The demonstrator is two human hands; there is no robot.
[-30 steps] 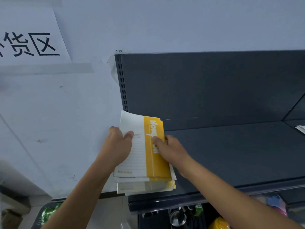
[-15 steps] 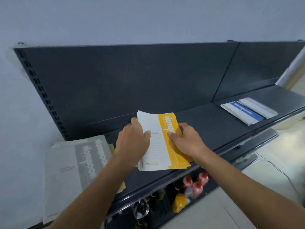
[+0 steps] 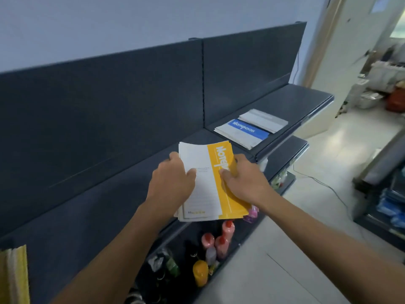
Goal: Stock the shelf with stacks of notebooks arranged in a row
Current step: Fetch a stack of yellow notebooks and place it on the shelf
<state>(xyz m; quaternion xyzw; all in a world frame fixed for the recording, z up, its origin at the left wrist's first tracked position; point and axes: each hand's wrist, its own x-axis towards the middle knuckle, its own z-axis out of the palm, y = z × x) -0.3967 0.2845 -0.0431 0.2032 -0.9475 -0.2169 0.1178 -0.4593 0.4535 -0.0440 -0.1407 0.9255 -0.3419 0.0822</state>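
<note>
Left hand (image 3: 172, 183) and right hand (image 3: 246, 183) grip notebook stack (image 3: 207, 194), title partly hidden.

I see the dark shelf (image 3: 92, 200) dim and bluish. Right of it, brighter light glares off the pale floor (image 3: 337, 141), and everything there smears with blur; the shelf's edges bow.

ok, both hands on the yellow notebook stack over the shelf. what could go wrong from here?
1. The yellow stack, held between the left hand and right hand, is fanned at its near end; a copy could slip out.
2. That end seems to overhang the front of the shelf, above the bottles; released here, it might tip onto them.
3. Set down skewed, it would break the row with the blue stack.
</note>
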